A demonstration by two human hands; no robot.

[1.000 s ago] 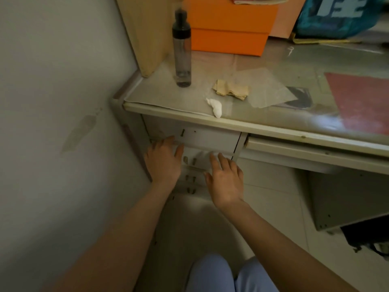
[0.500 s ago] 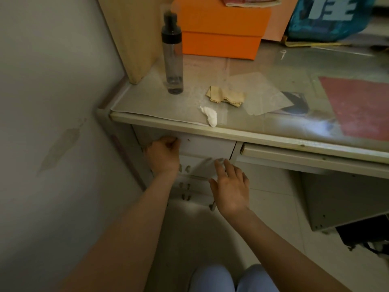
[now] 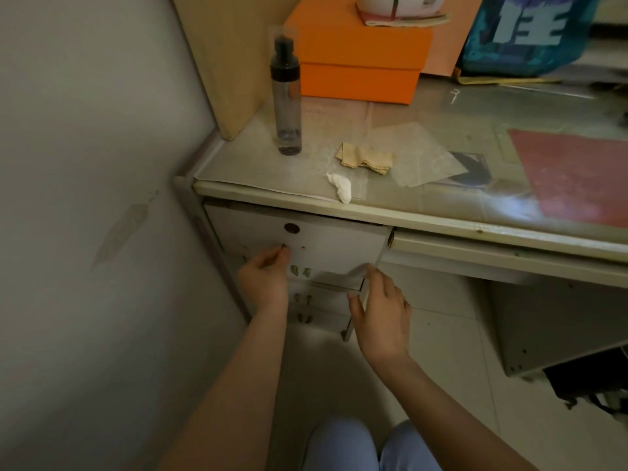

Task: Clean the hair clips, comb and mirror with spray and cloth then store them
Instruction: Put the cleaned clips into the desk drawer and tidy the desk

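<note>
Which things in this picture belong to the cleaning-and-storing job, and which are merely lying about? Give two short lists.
Belonging to the job:
spray bottle, upright on the desk
tan cloth, crumpled beside it
top drawer, slightly open, left hand at its lower edge, right hand near its corner

Lying about:
orange box
white wad
blue bag
red sheet

both forearms [image 3: 238, 385] are bare, with no sleeves reaching them. the wrists and fingers [image 3: 384, 287] carry no jewellery. pale blue trousers [image 3: 343, 447] cover the knees.
</note>
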